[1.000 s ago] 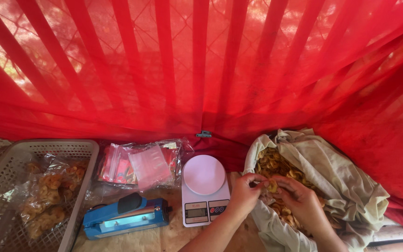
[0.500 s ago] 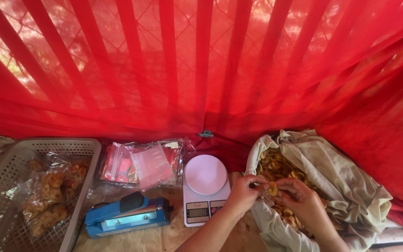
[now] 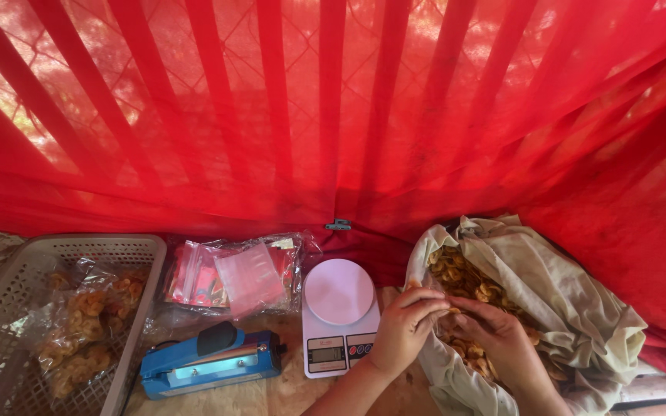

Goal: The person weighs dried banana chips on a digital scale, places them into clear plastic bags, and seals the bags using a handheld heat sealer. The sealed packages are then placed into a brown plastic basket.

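At the right edge of the wooden surface point(image 3: 294, 389), two hands meet over one open cloth sack point(image 3: 580, 308) of golden chips point(image 3: 464, 281). Left hand point(image 3: 404, 327) and right hand point(image 3: 502, 343) have fingers curled together; what they pinch is hidden. One white scale point(image 3: 339, 308), one blue sealer point(image 3: 206, 362), one grey basket point(image 3: 9, 308) cut off at left. Red netting point(image 3: 333, 115) behind.

Sunlit red mesh curtain point(image 3: 333, 115) in folds behind a wooden tabletop point(image 3: 287, 393)
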